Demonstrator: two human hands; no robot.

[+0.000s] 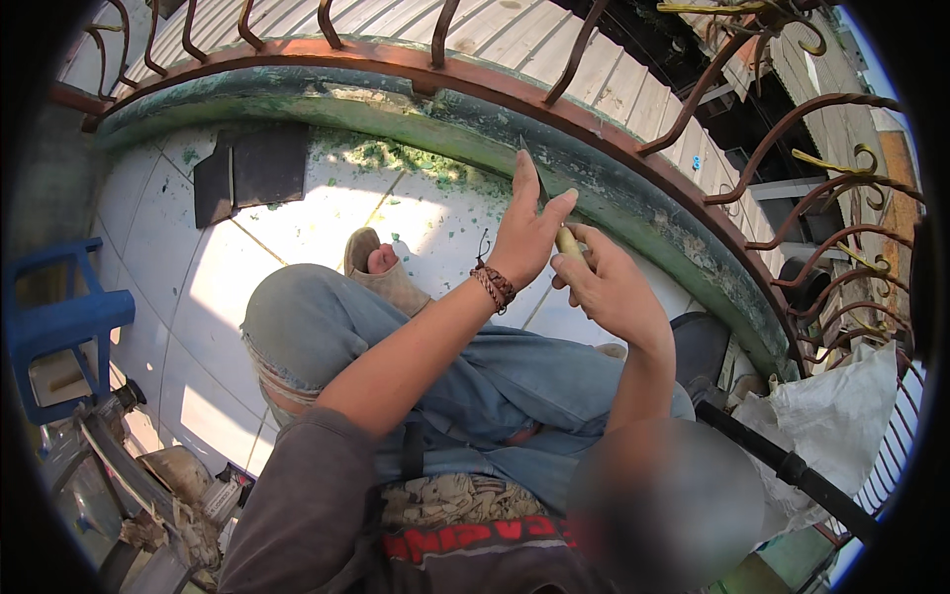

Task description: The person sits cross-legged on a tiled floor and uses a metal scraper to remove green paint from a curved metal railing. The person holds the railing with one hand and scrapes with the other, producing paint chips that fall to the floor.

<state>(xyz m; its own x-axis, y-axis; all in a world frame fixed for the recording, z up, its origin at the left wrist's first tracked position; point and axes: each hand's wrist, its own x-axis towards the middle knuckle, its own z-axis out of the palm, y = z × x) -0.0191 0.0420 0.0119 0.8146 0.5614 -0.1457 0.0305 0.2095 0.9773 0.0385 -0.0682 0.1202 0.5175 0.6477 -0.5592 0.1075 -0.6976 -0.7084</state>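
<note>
R hand (606,282) had its fingers closed round the smooth, pale handle (568,242) of a knife (566,238), held up far of the lap, a bit R of centre; its narrow dark blade (542,190) pointed far-L. L hand (529,230) lay along the blade, fingers straight & thumb spread, cord bracelets (494,285) braided at the wrist. Couldn't tell if the blade touched the curved ledge (445,117) beyond: rough, w/ patchy dark-green paint. Crumbly green flakes (421,163) littered the glossy white floor tiles (213,317) at its foot. Above ran a rust-brown metal railing (396,54) w/ bent, scrolled bars, then ribbed roofing (485,28). Faded, frayed jeans (317,312) & a tan shoe (408,284) took up the middle floor. Far L: flat dark sheet (267,166), angular edges. L: blue plastic stool (69,297). Near R: crumpled white sack (841,426), plus a black pole (787,467) crossing in front of it; a blurred patch hid stuff near the R elbow.
</note>
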